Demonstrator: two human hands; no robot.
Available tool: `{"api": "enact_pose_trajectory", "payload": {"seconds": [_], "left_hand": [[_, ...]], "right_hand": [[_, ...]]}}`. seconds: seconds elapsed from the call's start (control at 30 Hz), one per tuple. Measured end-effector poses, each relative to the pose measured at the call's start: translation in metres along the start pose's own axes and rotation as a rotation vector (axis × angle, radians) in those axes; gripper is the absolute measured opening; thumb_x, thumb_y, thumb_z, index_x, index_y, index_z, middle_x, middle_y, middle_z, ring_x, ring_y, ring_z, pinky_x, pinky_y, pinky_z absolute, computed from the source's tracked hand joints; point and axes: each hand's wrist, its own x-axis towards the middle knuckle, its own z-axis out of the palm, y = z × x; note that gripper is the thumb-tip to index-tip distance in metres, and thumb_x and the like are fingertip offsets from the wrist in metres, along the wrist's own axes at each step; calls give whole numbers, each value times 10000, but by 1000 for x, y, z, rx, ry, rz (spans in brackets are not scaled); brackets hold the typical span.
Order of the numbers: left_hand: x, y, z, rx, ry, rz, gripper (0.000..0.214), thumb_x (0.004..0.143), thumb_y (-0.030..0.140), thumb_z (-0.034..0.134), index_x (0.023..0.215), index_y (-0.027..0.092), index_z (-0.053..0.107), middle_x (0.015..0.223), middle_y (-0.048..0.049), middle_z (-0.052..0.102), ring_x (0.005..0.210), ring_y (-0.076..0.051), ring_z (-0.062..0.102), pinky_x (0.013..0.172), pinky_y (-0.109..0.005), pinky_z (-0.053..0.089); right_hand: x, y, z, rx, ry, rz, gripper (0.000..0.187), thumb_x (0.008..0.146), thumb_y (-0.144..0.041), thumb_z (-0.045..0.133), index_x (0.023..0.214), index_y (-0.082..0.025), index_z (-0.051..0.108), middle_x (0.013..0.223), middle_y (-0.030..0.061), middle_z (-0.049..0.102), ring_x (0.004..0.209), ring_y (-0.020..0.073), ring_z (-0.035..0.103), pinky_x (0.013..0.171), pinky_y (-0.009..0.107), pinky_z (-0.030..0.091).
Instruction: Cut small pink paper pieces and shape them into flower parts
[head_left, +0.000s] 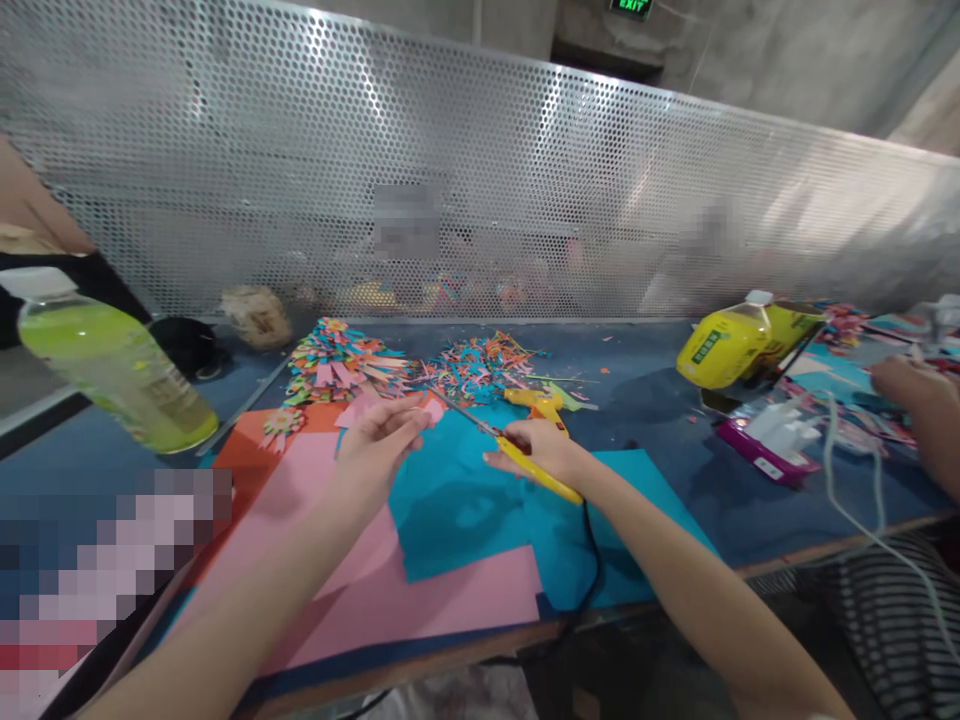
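Note:
My right hand (541,447) is closed round the yellow handles of a pair of scissors (517,457), whose blades point up and left toward my other hand. My left hand (381,435) pinches a small pink piece of paper (429,407) at the blade tips. Both hands hover over sheets of blue paper (465,505) and pink paper (450,600) lying on the blue table (645,400).
A heap of coloured paper flowers and scraps (352,362) lies behind the hands. A yellow glue gun (536,403) rests by it. A green drink bottle (112,365) lies at left, a yellow bottle (724,345) at right. Another person's hand (911,385) works at far right. A perforated metal screen (480,180) backs the table.

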Motion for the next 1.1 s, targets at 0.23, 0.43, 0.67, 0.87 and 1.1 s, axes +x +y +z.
{"api": "enact_pose_trajectory", "payload": {"seconds": [0.23,0.43,0.67,0.87,1.1], "left_hand": [[-2,3,2,-7,2,5,316,511,197,756,804,148,647,687,-13,656,601,-86,577,513,-168,425],[-6,6,5,-5,-13,-5,324,509,201,757,810,155,647,680,-7,655,596,-81,570,521,-171,424],[-5,2,4,21,-5,-12,308,492,207,764,773,156,646,637,1,643,570,-87,570,501,-181,410],[-5,0,4,20,-11,-19,309,482,194,765,765,152,647,657,-5,654,567,-88,574,504,-184,423],[-3,-1,1,26,-22,-11,320,498,197,759,792,148,642,686,-16,659,579,-92,579,503,-180,427]], "right_hand": [[0,4,2,-60,-18,-33,425,681,-571,510,591,-169,411,534,-53,325,481,66,309,419,211,216],[0,6,3,-73,-30,-32,389,685,-533,529,605,-174,403,552,-55,326,499,70,321,441,215,229],[0,6,5,-66,-33,-27,374,673,-505,558,595,-177,396,552,-57,318,499,69,318,444,215,225],[0,5,4,-38,-34,-21,384,661,-517,562,589,-174,403,547,-57,311,496,69,316,437,211,225],[0,6,3,-57,-24,-23,389,657,-515,562,578,-169,404,543,-57,298,498,65,305,441,209,211]]}}
